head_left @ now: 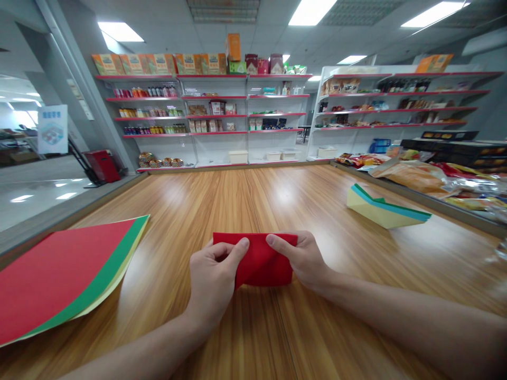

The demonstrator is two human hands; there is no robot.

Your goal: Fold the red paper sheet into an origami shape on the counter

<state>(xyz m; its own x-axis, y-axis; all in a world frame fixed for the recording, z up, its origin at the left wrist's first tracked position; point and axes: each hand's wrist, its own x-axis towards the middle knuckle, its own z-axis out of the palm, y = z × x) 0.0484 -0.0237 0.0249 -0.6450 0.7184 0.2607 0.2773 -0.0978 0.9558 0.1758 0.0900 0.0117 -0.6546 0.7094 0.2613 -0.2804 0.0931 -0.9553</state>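
Between my hands is a folded piece of red paper (263,264), raised a little above the wooden table. My left hand (216,274) grips its left side, thumb on the near face and fingers behind. On the right side, my right hand (303,258) pinches the paper the same way, its thumb near the top edge. The paper's upper edge runs nearly straight, while the lower edge bulges and a corner hangs down beside my left hand. Most of my fingertips are hidden behind the paper.
Red, green and pale yellow sheets (75,269) lie stacked at the left. A folded paper boat (386,211) in yellow, blue and green stands at the right. Packaged snacks (415,177) crowd the table's right side. Stocked shelves (214,113) line the back.
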